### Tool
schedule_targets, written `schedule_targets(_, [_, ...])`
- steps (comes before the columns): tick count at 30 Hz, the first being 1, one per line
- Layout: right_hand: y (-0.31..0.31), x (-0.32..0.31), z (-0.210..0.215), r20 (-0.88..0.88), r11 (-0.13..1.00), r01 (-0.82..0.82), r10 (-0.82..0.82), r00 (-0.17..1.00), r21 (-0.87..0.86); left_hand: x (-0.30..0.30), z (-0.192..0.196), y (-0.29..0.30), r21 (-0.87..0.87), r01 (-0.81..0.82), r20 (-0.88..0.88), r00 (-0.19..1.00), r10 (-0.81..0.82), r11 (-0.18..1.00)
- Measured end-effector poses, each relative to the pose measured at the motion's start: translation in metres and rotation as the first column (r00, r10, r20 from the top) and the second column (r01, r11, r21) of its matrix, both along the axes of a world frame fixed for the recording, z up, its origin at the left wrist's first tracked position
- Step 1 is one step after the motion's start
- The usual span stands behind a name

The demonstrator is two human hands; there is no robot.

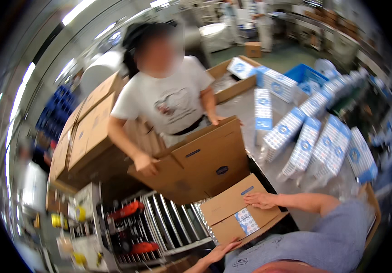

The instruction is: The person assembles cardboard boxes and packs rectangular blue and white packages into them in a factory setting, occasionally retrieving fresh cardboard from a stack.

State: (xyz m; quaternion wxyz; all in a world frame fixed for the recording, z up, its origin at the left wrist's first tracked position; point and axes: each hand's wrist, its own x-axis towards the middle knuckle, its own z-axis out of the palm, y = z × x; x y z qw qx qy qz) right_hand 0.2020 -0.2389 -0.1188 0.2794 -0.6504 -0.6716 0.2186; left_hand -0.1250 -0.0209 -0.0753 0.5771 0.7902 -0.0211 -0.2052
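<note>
Bright strip lights (77, 12) run along upper left. Green floor (281, 60) at back. Long counter (312, 21) upper right. Far left background blurred.

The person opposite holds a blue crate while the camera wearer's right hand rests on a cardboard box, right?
Not quite: the head view shows the person opposite holding a large brown carton; the right hand does rest on a cardboard box.

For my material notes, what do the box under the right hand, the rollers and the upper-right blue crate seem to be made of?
Box: probably cardboard, matt brown, with folded flaps. Rollers: apparently metal, silvery with bright streaks. Crate: likely plastic, uniformly blue; finish unclear.
</note>
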Motion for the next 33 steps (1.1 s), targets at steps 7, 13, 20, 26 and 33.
schedule_targets(7, [0.01,0.062,-0.028,-0.439,0.957,-0.166,0.047,0.897,-0.237,0.053,-0.015,0.016,0.204,-0.717,0.559,0.644,0.522,0.667])
schedule_targets(13, [0.01,0.015,0.0,0.077,0.736,0.637,-0.666,0.742,0.228,0.078,-0.074,0.015,0.084,-0.865,0.315,0.494,0.81,0.495])
schedule_targets(20, [-0.04,-0.039,-0.049,-0.315,0.483,0.821,-0.864,0.392,-0.304,0.064,-0.077,0.036,-0.066,-0.793,0.215,0.581,0.785,0.605])
schedule_targets(26, [0.013,-0.133,-0.059,-0.463,0.306,0.896,-0.876,0.134,-0.32,0.062,-0.069,0.143,-0.108,-0.619,0.198,0.753,0.627,0.778])
schedule_targets(33, [0.25,-0.217,-0.079,-0.294,0.253,0.889,-0.945,0.143,-0.382,-0.02,-0.045,0.351,0.651,-0.691,0.503,0.703,0.503,0.314])
